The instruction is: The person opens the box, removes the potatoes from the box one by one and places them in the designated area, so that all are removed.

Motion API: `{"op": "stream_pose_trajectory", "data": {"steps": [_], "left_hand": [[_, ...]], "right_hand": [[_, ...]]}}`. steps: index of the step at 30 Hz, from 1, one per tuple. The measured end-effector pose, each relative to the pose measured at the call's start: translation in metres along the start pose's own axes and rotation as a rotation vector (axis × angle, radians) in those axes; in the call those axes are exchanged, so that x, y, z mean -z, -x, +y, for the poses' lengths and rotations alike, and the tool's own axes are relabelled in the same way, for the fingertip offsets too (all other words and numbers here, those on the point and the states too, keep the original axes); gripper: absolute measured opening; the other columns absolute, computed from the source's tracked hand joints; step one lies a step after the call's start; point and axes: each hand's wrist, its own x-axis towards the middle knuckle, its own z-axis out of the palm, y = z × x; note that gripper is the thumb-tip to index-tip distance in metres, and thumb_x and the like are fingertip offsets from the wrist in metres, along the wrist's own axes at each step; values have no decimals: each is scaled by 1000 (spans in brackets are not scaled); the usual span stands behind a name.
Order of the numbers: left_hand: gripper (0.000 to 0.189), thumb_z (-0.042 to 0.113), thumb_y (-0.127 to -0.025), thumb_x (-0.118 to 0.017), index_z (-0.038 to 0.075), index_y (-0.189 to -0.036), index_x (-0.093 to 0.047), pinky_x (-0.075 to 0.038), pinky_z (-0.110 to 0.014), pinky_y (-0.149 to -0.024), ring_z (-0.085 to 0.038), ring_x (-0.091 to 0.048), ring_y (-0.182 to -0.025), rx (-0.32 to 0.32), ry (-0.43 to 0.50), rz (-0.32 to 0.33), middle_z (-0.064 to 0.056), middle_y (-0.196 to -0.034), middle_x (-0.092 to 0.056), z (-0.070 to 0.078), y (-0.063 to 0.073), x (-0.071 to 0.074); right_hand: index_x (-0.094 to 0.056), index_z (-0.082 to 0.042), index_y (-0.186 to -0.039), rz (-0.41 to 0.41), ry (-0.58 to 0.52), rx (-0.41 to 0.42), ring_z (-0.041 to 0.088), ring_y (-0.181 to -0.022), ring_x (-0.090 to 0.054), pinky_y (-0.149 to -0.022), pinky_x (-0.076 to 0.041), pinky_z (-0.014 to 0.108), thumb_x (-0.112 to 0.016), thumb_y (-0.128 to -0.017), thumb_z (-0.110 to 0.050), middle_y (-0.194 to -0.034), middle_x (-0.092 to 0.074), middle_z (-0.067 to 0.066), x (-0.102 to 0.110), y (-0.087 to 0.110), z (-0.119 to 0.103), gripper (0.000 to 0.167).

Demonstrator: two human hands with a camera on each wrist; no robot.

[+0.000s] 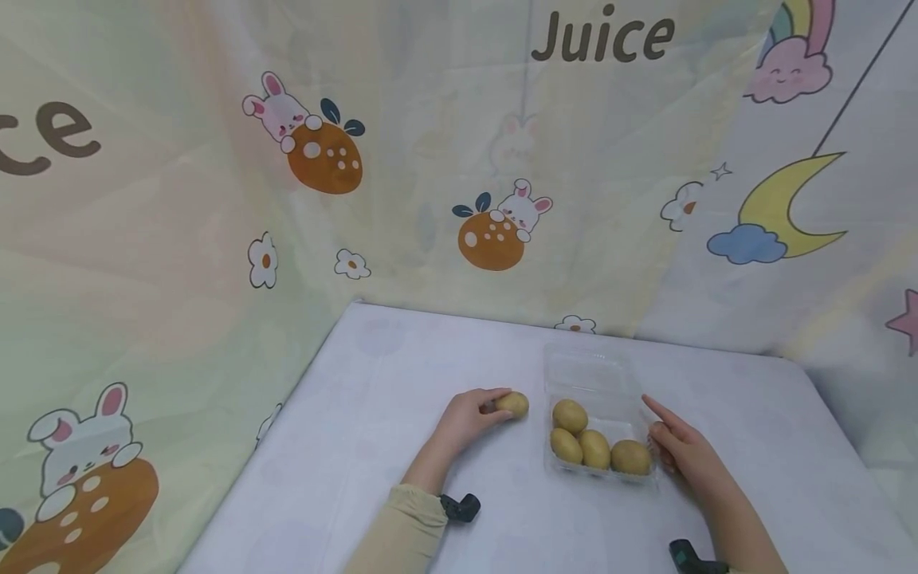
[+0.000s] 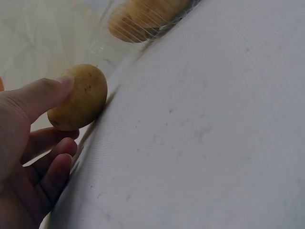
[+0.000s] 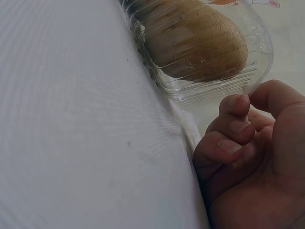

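Observation:
My left hand (image 1: 466,418) pinches a small yellow-brown potato (image 1: 514,404) between thumb and fingers, left of a clear plastic container. In the left wrist view this potato (image 2: 83,98) is close over the white surface, the thumb on its side and the other fingers loosely curled below. The container (image 1: 606,414) stands with its lid (image 1: 584,367) folded back and holds several potatoes (image 1: 595,449) along its left and near sides. My right hand (image 1: 684,454) grips the container's right rim, index finger extended along it. In the right wrist view the thumb and curled fingers (image 3: 229,145) meet at the rim.
A white cloth covers the table (image 1: 323,478), its far edge close to a printed curtain (image 1: 430,119) with rabbits, flowers and a moon. The curtain also hangs along the left side. A black wrist device (image 1: 460,508) is strapped at the left sleeve.

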Motion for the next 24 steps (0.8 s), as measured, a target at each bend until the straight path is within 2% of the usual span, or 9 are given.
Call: {"op": "stream_pose_trajectory", "data": {"steps": [3, 8, 13, 16, 20, 24], "left_hand": [[44, 51, -86, -71, 39, -128, -65, -46, -23, -74, -3, -54, -84, -14, -13, 0, 10, -112, -70, -1, 0, -1], [44, 50, -88, -69, 40, -130, -63, -45, -23, -73, -4, -53, -82, -1, -13, -31, 12, -104, -67, -2, 0, -2], [46, 55, -86, -68, 42, -130, -62, -48, -27, -81, -5, -59, -95, 8, 0, -33, 13, -119, -67, -4, 0, -4], [52, 58, -85, -67, 42, -134, -58, -48, -27, -81, -4, -58, -95, 9, -5, -39, 12, -115, -67, -5, 0, -5], [60, 59, -85, -67, 38, -139, -54, -46, -24, -75, -3, -54, -84, 15, -14, -58, 12, -98, -63, -5, 1, -5], [64, 59, -85, -68, 30, -141, -55, -45, -24, -76, -3, -52, -85, 2, -42, -78, 11, -99, -62, -5, 2, -4]], "right_hand": [[-26, -21, -157, 0, 5, -7, 15, -59, -43, -56, -43, 30, -45, -106, -35, -74, -44, -3, 0, 0, -1, 57], [-26, -20, -157, -7, -2, 11, 17, -59, -43, -56, -43, 31, -45, -106, -34, -73, -44, -4, 0, 0, 0, 57], [-26, -17, -157, -21, -10, 44, 19, -57, -43, -54, -42, 32, -45, -106, -32, -72, -44, -3, 1, 0, 2, 57], [-27, -18, -157, -16, -7, 42, 18, -58, -43, -54, -42, 32, -45, -106, -32, -72, -44, -4, 1, -1, 2, 56], [-27, -18, -157, -15, -2, 54, 18, -57, -43, -54, -43, 32, -45, -106, -31, -72, -44, -4, 1, -1, 3, 55], [-27, -17, -157, -19, -4, 65, 19, -57, -43, -54, -42, 32, -45, -106, -30, -71, -44, -4, 0, -1, 4, 55]]}}
